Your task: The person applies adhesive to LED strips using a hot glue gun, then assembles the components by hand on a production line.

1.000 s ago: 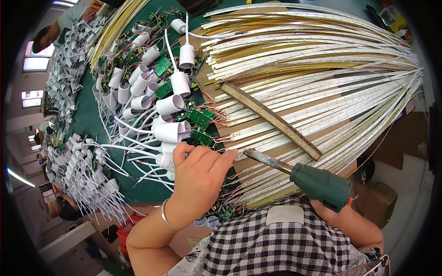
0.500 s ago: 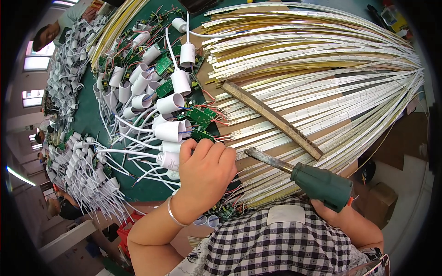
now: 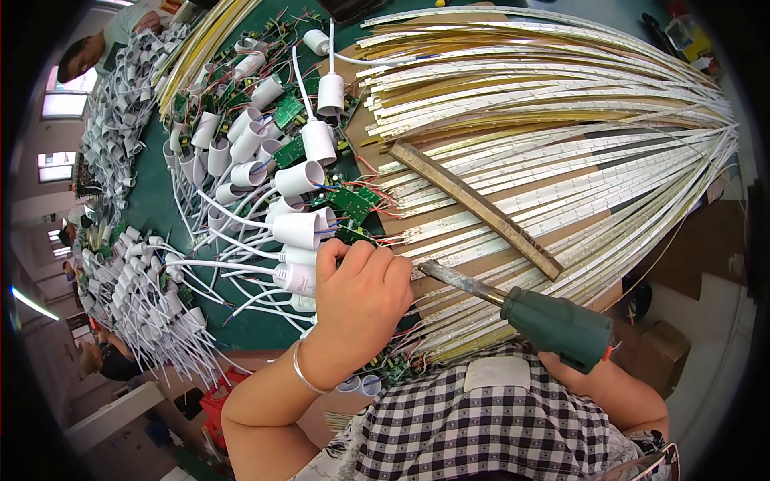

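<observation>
The soldering iron (image 3: 553,325) has edged leftward over the last half second, so its tip stands a little closer to the left hand (image 3: 365,301); that hand, curled tighter than a second ago, has hardly moved since. This narrowing suggests the work is centred on the ends of the nearer strips.

The iron is above the worktop's near edge. Its long axis runs obliquely, from the green handle toward the near right corner to the metal tip, which points left and slightly toward the far edge, just beside the left hand.

The right hand (image 3: 564,370) grips the handle, its fingers mostly hidden behind it. The left hand's fingers are bent inward; whether they pinch anything cannot be told.

Beyond the tip, a wooden stick (image 3: 481,210) lies slantwise across the LED strips (image 3: 642,172), which fan over the right of the worktop (image 3: 152,208). Toward its left edge lie green circuit boards (image 3: 354,202) wired to white lamp caps (image 3: 295,230).
</observation>
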The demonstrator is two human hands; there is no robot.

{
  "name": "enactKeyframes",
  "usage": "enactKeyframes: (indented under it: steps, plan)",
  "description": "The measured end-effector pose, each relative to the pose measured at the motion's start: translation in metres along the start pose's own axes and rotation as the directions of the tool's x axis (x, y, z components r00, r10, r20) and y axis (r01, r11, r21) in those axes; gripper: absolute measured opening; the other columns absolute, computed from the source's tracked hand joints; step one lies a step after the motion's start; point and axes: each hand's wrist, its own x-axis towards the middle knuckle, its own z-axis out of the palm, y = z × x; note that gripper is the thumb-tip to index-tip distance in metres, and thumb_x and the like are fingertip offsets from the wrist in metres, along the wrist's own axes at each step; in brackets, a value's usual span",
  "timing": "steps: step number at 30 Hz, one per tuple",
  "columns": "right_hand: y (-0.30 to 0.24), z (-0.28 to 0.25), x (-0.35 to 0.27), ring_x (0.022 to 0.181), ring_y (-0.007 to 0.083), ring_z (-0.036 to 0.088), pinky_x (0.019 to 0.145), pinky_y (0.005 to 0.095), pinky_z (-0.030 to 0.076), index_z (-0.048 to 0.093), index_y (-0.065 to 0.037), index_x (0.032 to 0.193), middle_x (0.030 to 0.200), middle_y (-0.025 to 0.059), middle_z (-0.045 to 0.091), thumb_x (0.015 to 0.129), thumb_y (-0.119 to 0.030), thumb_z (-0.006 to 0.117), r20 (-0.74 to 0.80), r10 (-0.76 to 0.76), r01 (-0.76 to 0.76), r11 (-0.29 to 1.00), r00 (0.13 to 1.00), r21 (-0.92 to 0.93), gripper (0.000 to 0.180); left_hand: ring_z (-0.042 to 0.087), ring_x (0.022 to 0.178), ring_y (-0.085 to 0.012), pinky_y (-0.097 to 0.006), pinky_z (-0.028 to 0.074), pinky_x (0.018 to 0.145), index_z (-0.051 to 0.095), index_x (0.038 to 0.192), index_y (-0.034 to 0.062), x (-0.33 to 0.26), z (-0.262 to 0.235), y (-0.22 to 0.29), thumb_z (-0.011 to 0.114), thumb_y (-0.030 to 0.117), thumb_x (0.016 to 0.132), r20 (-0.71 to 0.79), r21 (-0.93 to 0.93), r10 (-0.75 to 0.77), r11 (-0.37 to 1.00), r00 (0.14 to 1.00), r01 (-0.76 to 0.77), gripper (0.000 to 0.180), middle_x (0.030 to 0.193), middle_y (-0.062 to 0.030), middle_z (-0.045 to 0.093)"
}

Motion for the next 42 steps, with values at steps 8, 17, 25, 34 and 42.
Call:
enactKeyframes:
  steps: [8,17,25,34,42]
  plan:
    - [-0.001,0.000,0.002,0.094,0.0265,0.065,0.093,0.0384,0.046,0.065,-0.006,0.103,0.098,0.0081,0.069,0.075,-0.013,0.068,0.024,0.040,-0.041,0.999,0.999,0.020,0.029,0.052,0.075,-0.0184,-0.037,0.034,0.076,0.058,0.077,0.0116,0.000,-0.001,0.000,0.069,0.008,0.064,0.008,-0.008,-0.007,1.000,1.000,0.007,0.017,0.072,0.0004,0.053]
    - [0.003,0.000,0.000,0.088,0.0298,0.064,0.084,0.0386,0.050,0.065,-0.004,0.103,0.096,0.0096,0.067,0.075,-0.011,0.067,0.015,-0.074,0.075,0.988,0.997,-0.135,0.029,0.052,0.076,-0.0190,-0.037,0.034,0.076,0.058,0.077,0.0111,0.000,-0.001,0.001,0.069,0.008,0.065,0.007,-0.014,-0.008,1.000,1.000,0.008,0.016,0.072,0.0001,0.053]
    - [-0.001,0.002,-0.011,0.089,0.0236,0.061,0.087,0.0388,0.046,0.036,0.002,0.134,0.115,0.0137,0.056,0.085,-0.026,0.057,0.005,0.339,-0.268,0.736,0.941,0.622,0.060,0.051,0.075,-0.0195,-0.037,0.034,0.076,0.058,0.076,0.0113,0.001,-0.002,0.001,0.069,0.008,0.065,0.010,0.009,-0.003,1.000,1.000,0.003,0.016,0.072,-0.0003,0.052]
    - [0.000,0.038,0.074,0.137,0.0246,0.027,0.111,0.0568,0.026,0.026,-0.013,0.143,0.142,0.0094,0.036,0.082,-0.027,0.064,-0.026,0.369,-0.061,0.223,0.929,0.973,0.073,0.052,0.076,-0.0202,-0.038,0.036,0.078,0.059,0.077,0.0111,-0.002,0.002,0.000,0.068,0.009,0.064,-0.013,0.001,0.004,1.000,1.000,-0.004,0.016,0.073,-0.0009,0.053]
    - [0.005,0.044,0.060,0.140,0.0242,0.023,0.110,0.0561,0.027,0.023,-0.016,0.144,0.147,0.0095,0.029,0.082,-0.028,0.064,-0.004,0.356,-0.078,0.217,0.934,0.973,0.075,0.052,0.078,-0.0204,-0.038,0.035,0.079,0.059,0.077,0.0108,-0.001,-0.001,0.001,0.068,0.010,0.066,-0.004,0.012,0.000,1.000,1.000,0.000,0.014,0.073,-0.0012,0.054]
